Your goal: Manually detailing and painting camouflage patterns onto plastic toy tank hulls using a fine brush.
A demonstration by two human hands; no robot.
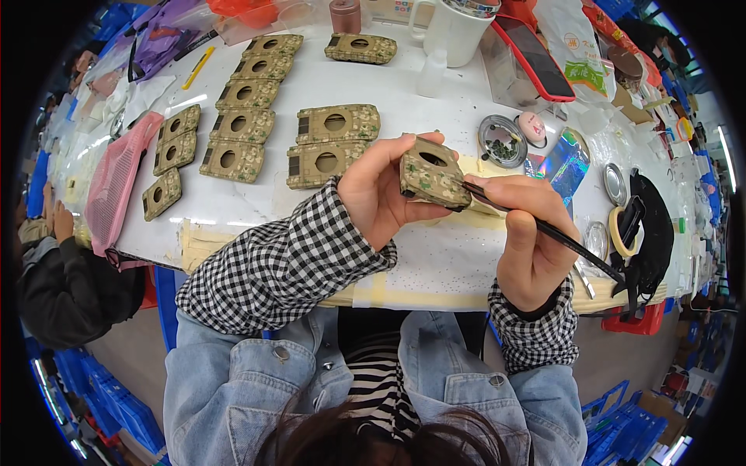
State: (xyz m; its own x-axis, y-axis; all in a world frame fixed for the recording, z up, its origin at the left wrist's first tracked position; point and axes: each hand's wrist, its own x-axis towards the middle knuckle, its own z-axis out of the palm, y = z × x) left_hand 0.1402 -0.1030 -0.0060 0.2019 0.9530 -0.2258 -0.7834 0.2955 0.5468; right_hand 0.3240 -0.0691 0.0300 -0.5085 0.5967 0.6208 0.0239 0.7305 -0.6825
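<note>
My left hand (371,193) grips a camouflage-painted toy tank hull (429,177) by its sides, tilted up above the table. A round hole opens in the hull's top. In my right hand (535,233) is a slim black tool (571,245) that looks like tweezers, pinched between thumb and fingers. Its tip meets the hull's right edge; whether a small part is in the tip is too small to tell. Just left of my left hand lie two more hulls, one (339,123) behind the other (322,163).
Further hulls stand in a column (237,124) and a group (177,151) at left, beside a pink mesh pouch (124,182). A round dish (502,141) holds small dark green pieces. A white mug (454,35), a red-cased phone (536,58) and a black bag (651,233) take up the right side.
</note>
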